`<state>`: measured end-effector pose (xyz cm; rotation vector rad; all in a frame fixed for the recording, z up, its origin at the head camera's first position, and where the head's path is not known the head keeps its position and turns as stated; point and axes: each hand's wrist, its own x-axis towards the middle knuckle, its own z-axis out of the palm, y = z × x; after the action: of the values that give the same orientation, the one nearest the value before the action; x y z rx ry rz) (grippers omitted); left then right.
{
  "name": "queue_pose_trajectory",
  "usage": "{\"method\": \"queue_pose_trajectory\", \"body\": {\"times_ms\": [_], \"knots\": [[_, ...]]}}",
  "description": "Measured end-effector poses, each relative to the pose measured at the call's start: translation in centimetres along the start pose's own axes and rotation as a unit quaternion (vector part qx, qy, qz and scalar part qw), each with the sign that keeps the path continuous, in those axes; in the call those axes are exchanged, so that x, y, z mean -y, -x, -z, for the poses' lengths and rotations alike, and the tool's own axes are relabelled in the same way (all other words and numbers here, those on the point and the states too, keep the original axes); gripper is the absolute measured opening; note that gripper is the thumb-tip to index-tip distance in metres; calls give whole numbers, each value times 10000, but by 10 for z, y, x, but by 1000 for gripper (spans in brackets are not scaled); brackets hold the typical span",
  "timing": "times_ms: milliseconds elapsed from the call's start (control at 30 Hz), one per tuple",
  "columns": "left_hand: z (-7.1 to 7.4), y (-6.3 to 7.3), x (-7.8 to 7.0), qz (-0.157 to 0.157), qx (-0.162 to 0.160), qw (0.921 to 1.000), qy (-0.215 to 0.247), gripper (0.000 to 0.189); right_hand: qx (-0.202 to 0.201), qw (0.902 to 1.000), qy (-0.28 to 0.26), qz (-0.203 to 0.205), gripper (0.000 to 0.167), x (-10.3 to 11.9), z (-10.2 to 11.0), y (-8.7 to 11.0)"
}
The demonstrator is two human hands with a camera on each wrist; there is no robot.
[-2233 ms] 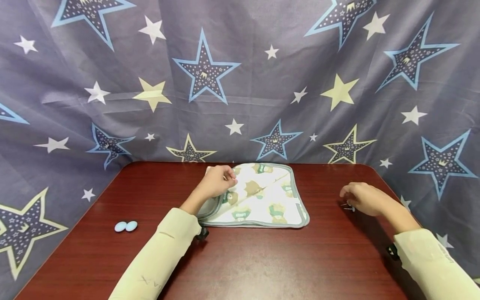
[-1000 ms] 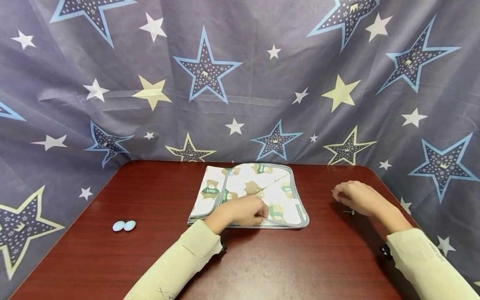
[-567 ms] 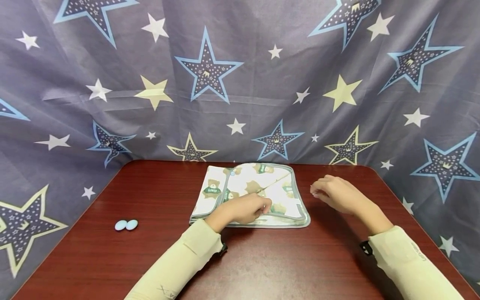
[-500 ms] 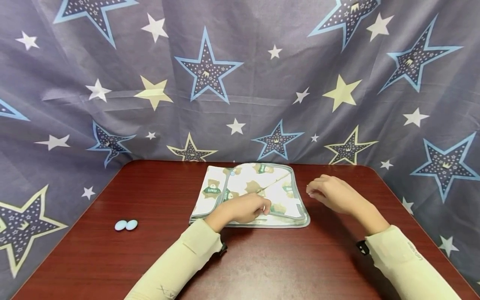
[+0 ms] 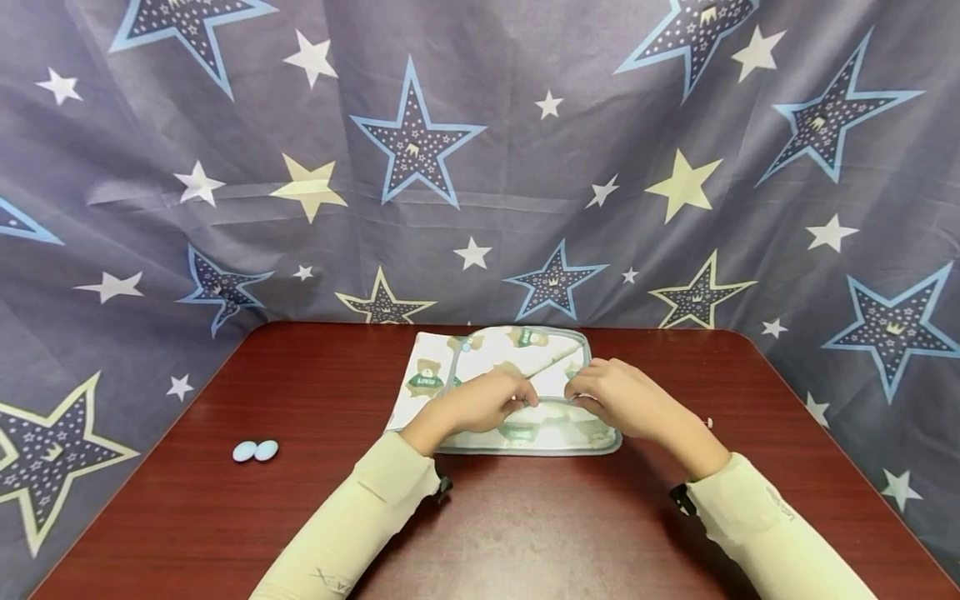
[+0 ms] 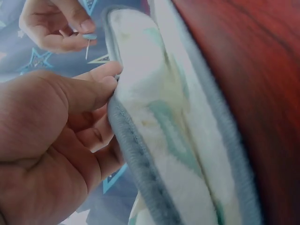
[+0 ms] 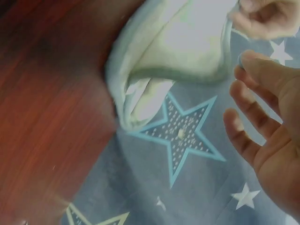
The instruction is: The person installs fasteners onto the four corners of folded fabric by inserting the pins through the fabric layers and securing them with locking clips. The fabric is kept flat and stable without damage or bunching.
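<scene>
A folded cloth (image 5: 429, 379) with bear prints and a grey bound edge lies toward the back of the table. My left hand (image 5: 487, 402) pinches its top layer by the near edge, and that edge (image 6: 133, 145) is raised off the layer below. Close to the right of it, my right hand (image 5: 622, 398) pinches a pin (image 6: 88, 40) with a pale blue head; the bare shaft points down beside the cloth's edge in the left wrist view. A small pale blue dot (image 5: 467, 347) shows on the cloth's upper left part.
Two pale blue oval pieces (image 5: 255, 451) sit side by side on the left of the dark red table (image 5: 517, 525). A small pale item (image 5: 708, 422) lies to the right, beyond my right forearm. A star-patterned curtain (image 5: 480, 167) hangs behind the table.
My left hand has gone from the cloth's left part to its near edge and lifted it. My right hand has come leftward from the table's right side to the cloth.
</scene>
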<state>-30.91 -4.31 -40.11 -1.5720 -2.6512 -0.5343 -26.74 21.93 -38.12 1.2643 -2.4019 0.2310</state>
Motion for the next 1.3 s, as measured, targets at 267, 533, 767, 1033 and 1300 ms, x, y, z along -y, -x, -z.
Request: {"method": "queue_pose_trajectory", "body": {"times_ms": [267,533,767,1033,1300], "knots": [[10,1,5,233,-69,9997,79,21,-246,9989,-188,348,16,9,-8,-14],[18,2,5,263,-198,9993,171,21,-327,9992,-225,95,16,9,-13,-20],[22,5,4,212,-384,9989,155,21,-302,9978,-481,-338,16,9,-16,-24],[28,6,4,127,-542,9984,38,20,-189,9952,-721,-632,15,8,-18,-28],[26,6,2,177,-466,9985,219,20,-329,9944,-744,-675,16,10,-22,-28]]}}
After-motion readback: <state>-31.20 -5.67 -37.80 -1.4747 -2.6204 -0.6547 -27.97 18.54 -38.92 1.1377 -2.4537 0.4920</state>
